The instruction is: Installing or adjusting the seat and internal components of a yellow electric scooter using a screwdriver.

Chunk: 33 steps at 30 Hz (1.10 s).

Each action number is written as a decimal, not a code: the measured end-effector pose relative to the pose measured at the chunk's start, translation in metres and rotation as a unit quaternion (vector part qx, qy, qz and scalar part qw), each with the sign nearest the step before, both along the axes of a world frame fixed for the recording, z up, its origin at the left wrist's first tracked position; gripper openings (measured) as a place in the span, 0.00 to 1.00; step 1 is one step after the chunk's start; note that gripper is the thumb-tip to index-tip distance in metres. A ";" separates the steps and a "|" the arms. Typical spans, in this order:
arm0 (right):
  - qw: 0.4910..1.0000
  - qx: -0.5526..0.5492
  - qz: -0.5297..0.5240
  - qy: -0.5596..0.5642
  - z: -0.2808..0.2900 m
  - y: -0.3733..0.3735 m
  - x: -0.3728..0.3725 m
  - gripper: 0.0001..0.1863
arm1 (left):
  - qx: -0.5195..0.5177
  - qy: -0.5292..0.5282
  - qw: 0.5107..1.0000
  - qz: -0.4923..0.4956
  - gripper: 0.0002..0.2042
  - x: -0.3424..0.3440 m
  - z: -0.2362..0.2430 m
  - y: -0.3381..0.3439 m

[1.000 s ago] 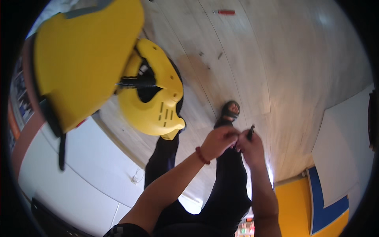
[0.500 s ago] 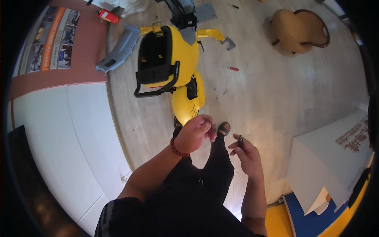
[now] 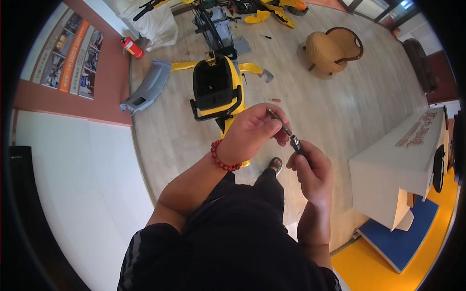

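My left hand, with red beads at the wrist, pinches a slim metal rod that slants down to the right. In my right hand is a dark-handled tool with a round metal end pointing up at the rod. The rod's lower tip is right at the tool's end; whether it sits inside cannot be made out. Beyond my left hand stands a partly stripped yellow scooter with its black storage bin uncovered.
A grey panel leans near the left wall beside a red fire extinguisher. On the floor lie a red-handled screwdriver and yellow body parts. A wicker chair stands far right; a white counter is nearer.
Both hands have come up and closer together, bringing the rod's tip to the tool's end. The view has tilted up, showing more of the far floor.
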State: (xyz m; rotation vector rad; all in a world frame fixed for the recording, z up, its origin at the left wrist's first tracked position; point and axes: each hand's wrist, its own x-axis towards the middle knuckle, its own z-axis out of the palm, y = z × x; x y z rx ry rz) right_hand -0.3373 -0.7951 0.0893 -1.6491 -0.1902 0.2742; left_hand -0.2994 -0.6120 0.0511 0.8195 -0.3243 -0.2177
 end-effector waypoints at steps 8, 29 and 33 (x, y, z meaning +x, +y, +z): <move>1.000 0.011 0.013 0.004 0.013 0.007 -0.031 0.13 | 0.101 -0.078 0.992 0.011 0.07 -0.028 0.022 0.010; 0.937 0.114 0.164 0.285 -0.038 0.109 -0.049 0.14 | 0.095 0.124 0.941 0.301 0.07 -0.121 -0.035 0.065; 0.924 0.105 0.197 0.309 -0.049 0.181 -0.063 0.14 | 0.072 0.186 0.912 0.359 0.07 -0.148 -0.038 0.127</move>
